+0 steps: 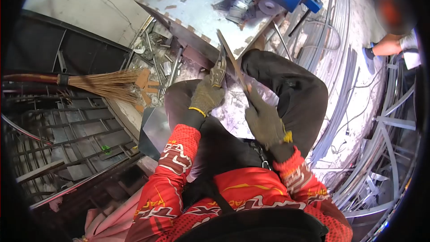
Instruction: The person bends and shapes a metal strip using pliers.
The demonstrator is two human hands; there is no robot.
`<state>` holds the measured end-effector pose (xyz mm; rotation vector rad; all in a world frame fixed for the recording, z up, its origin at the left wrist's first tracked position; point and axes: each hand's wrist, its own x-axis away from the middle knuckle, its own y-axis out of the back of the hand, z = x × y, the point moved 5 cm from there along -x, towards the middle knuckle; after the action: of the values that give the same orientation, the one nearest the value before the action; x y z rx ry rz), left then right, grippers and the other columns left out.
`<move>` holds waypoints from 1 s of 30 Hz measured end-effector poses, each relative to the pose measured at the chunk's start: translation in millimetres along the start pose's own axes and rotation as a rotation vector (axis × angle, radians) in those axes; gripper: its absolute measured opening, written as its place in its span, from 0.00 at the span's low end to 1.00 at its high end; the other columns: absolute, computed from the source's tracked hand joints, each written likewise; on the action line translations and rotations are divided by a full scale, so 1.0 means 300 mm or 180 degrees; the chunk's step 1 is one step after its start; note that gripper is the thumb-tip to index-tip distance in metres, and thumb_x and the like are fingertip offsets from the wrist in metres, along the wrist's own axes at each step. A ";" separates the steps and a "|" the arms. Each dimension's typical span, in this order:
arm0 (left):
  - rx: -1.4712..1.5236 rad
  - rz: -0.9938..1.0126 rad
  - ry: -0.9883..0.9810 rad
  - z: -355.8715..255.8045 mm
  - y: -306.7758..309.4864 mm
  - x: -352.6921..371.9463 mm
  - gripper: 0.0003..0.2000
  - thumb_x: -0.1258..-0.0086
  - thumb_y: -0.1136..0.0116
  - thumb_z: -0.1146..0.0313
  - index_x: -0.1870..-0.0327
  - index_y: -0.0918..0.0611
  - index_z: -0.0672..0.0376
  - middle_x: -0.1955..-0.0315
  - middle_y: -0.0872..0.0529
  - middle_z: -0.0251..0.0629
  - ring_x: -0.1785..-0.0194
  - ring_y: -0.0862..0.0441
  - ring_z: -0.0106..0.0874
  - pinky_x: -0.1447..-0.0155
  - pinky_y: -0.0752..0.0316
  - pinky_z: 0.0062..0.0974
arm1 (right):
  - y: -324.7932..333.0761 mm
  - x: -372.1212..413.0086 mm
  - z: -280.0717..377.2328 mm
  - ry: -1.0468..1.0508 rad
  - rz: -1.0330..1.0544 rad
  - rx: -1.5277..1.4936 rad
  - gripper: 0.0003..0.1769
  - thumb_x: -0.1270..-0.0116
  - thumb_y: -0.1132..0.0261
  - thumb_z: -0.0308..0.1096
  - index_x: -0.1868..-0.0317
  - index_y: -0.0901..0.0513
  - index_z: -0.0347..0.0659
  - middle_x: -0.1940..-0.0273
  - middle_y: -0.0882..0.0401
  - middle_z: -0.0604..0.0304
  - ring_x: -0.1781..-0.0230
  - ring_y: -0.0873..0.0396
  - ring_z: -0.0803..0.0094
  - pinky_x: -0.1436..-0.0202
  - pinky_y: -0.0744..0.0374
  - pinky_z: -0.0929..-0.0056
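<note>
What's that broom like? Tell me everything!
The broom lies on its side, with nobody holding it. It has a reddish-brown stick, a dark band and thin, tan bristles like dry twigs, fanning out towards flat brown pieces. I can't tell if they touch. The stick's far end is out of view.

- The left hand (pixel 208 95), in a dark glove with a yellow cuff, is hovering near the middle of the frame, its fingers (pixel 218 72) pointing toward the top.
- The right hand (pixel 264 121), gloved too, is sitting lower and farther right, curling in a grip and slanting toward the upper left.
- Both forearms, the left (pixel 172 163) and the right (pixel 298 175), are reaching up from the bottom in red sleeves.
</note>
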<state>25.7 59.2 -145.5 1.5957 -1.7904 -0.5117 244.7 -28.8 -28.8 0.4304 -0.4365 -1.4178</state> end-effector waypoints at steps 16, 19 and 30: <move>-0.0292 0.0059 -0.0391 -0.035 -0.002 0.004 0.31 0.40 0.33 0.58 0.34 0.22 0.59 0.43 0.15 0.63 0.39 0.17 0.58 0.37 0.20 0.48 | -0.006 0.119 -0.004 0.0147 -0.0207 -0.0143 0.36 0.28 0.40 0.34 0.19 0.33 0.43 0.66 0.18 0.37 0.66 0.16 0.39 0.63 0.22 0.43; 0.0491 0.0308 0.0281 -0.037 -0.006 0.031 0.29 0.40 0.33 0.59 0.35 0.20 0.59 0.48 0.13 0.60 0.43 0.15 0.58 0.40 0.19 0.48 | -0.038 -0.067 -0.008 0.0089 -0.0263 0.0233 0.34 0.28 0.40 0.35 0.21 0.31 0.45 0.66 0.17 0.38 0.67 0.17 0.38 0.62 0.22 0.39; 0.0357 -0.0006 -0.0058 -0.031 -0.013 0.008 0.21 0.36 0.34 0.70 0.42 0.21 0.66 0.58 0.15 0.42 0.56 0.17 0.36 0.47 0.19 0.35 | -0.032 0.017 -0.026 0.0160 -0.0153 -0.0060 0.37 0.31 0.38 0.29 0.21 0.32 0.39 0.67 0.20 0.38 0.65 0.18 0.39 0.61 0.22 0.45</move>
<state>34.9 57.5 -141.1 1.6734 -1.8603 -0.4347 241.3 -34.6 -40.4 0.4630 -0.3741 -1.4535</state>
